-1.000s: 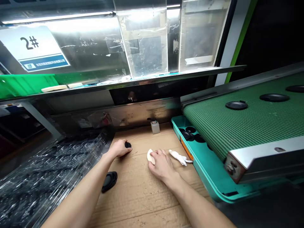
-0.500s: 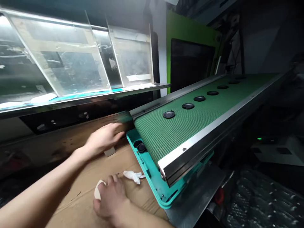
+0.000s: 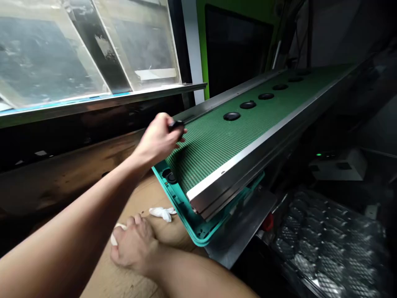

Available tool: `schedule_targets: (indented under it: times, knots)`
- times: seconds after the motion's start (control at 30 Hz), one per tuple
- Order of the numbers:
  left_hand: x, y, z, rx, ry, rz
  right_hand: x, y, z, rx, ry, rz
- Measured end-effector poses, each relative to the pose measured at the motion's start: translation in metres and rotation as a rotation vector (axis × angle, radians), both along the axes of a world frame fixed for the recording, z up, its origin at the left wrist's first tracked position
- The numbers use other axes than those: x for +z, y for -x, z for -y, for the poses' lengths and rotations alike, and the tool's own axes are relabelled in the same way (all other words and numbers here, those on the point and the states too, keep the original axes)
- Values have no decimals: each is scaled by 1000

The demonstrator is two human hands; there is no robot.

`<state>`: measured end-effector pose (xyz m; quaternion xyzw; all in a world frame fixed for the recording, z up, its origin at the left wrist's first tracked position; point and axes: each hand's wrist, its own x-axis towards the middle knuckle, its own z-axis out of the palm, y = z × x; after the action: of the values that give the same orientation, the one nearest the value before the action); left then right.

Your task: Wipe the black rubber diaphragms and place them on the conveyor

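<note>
My left hand (image 3: 163, 134) is closed around a round black part (image 3: 176, 126) that looks like a small speaker, held over the near end of the green conveyor belt (image 3: 201, 153). More such round black parts (image 3: 231, 116) lie in a row along the belt. Down on the brown cardboard (image 3: 136, 203), my right hand (image 3: 133, 242) has its fingers curled over a white wad (image 3: 114, 236), mostly hidden, perhaps cloth. Just beyond it lies a crumpled white scrap (image 3: 163, 213).
A teal tray (image 3: 178, 203) sits under the belt's end, with a few black parts (image 3: 170, 177) in it. The belt has metal side rails (image 3: 235, 163). Clear plastic blister trays (image 3: 328, 244) lie at lower right. A lit, clear-panelled enclosure (image 3: 149, 49) stands at left.
My left hand has moved up and right from above the cardboard to the belt's end and taken the nearest black part. My right hand stays on the white wad; the view has shifted.
</note>
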<state>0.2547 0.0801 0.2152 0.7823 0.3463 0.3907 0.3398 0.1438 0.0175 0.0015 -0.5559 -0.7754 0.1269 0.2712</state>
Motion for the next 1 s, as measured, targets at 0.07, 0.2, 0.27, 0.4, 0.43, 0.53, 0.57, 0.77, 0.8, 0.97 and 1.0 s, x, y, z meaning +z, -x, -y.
schedule_targets:
  times: [0.07, 0.2, 0.27, 0.4, 0.43, 0.53, 0.57, 0.77, 0.8, 0.97, 1.0]
  knots:
    - [-18, 66, 20, 12, 86, 175, -3, -2, -1, -22, -25, 31]
    - [-92, 190, 58, 321, 409, 428, -1, -8, -2, -78, -46, 23]
    - [-133, 230, 68, 383, 630, 576, 2, -10, -4, -135, -60, -44]
    - [-187, 262, 71, 429, 836, 828, 10, -2, -3, -229, -98, -333]
    - [-194, 263, 70, 413, 844, 898, 11, 2, -1, -214, -108, -400]
    - [-203, 259, 68, 283, 855, 1110, 12, 17, 10, -107, -144, -456]
    - [-204, 258, 68, 224, 869, 1168, 11, 22, 14, -80, -154, -426]
    - [-206, 268, 67, 11, 1079, 1330, 2, 43, 31, -34, -236, -126]
    - [-207, 270, 67, 3, 1103, 1335, 1, 45, 32, -11, -235, -88]
    - [-213, 268, 66, 31, 1052, 1376, 3, 48, 25, -69, -221, -28]
    - [-214, 267, 66, 39, 1055, 1377, 4, 49, 25, -51, -215, -31]
